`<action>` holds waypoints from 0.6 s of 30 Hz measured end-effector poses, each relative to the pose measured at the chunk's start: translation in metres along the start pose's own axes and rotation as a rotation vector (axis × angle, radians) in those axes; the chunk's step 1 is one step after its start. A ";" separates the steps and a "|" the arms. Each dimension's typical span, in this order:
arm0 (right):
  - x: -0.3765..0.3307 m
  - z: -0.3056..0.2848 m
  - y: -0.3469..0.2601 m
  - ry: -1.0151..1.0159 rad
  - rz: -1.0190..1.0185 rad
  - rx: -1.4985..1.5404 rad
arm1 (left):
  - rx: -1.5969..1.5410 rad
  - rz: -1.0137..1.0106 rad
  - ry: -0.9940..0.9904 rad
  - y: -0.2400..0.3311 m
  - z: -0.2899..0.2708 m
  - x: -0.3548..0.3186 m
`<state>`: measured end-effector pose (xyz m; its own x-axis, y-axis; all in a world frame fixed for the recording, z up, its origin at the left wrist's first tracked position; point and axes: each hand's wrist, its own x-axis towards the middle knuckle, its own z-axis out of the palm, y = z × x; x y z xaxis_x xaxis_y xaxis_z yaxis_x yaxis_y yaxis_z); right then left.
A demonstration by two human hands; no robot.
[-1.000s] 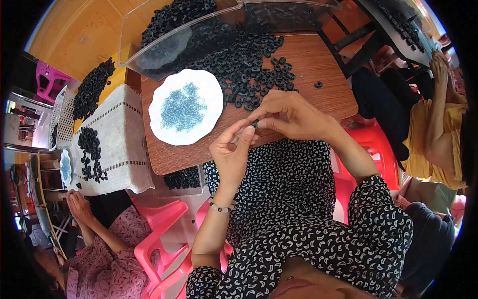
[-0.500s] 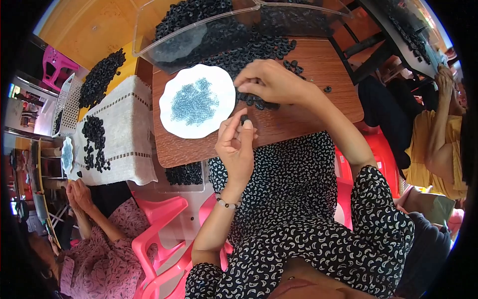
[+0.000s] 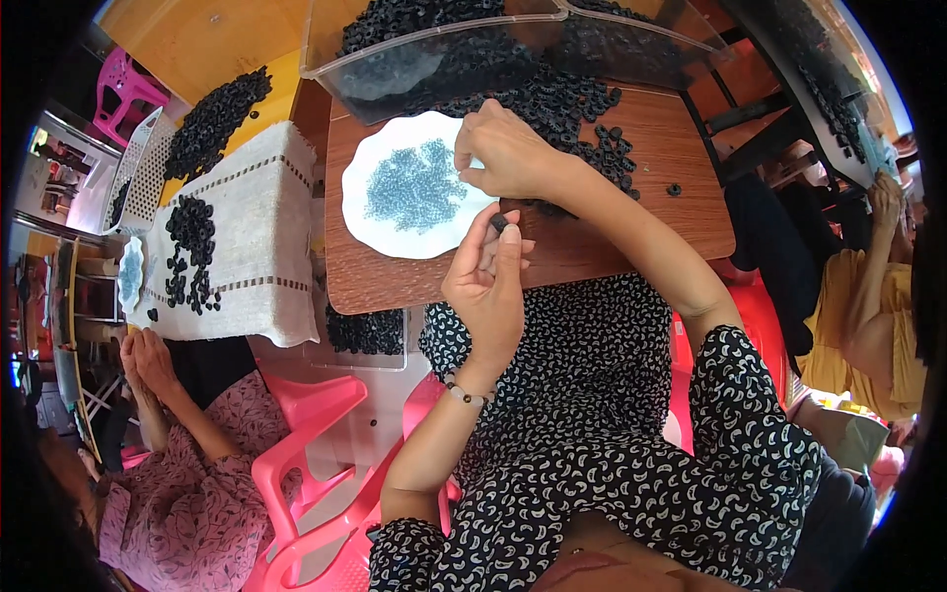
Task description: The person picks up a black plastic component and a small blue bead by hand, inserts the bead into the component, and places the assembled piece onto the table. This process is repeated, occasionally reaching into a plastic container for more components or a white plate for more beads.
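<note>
The round white plate of tiny blue-grey pieces lies on the brown wooden worktop, in easy reach. The left hand pinches a small black ring between thumb and forefinger, raised for fitting. The right hand, fingers pressed together, picks at the plate's far edge.

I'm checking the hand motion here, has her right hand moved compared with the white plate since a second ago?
Yes. The right hand has moved left, from the table edge near the left hand to the right rim of the white plate of blue bits.
</note>
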<state>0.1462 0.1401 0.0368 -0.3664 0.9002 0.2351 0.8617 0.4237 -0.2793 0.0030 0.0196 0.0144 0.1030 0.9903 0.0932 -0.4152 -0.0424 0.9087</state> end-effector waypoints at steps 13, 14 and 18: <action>-0.004 0.004 0.013 0.143 -0.034 0.078 | -0.037 0.052 0.009 -0.004 -0.001 0.002; -0.008 -0.001 0.015 0.176 -0.068 0.195 | -0.049 0.050 -0.001 -0.006 -0.002 0.003; -0.029 -0.037 0.000 0.054 0.089 0.583 | 0.004 0.071 -0.009 -0.010 -0.006 0.003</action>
<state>0.1701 0.1107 0.0646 -0.2703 0.9349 0.2300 0.5479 0.3458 -0.7618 0.0020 0.0241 0.0030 0.0817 0.9835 0.1616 -0.4181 -0.1133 0.9013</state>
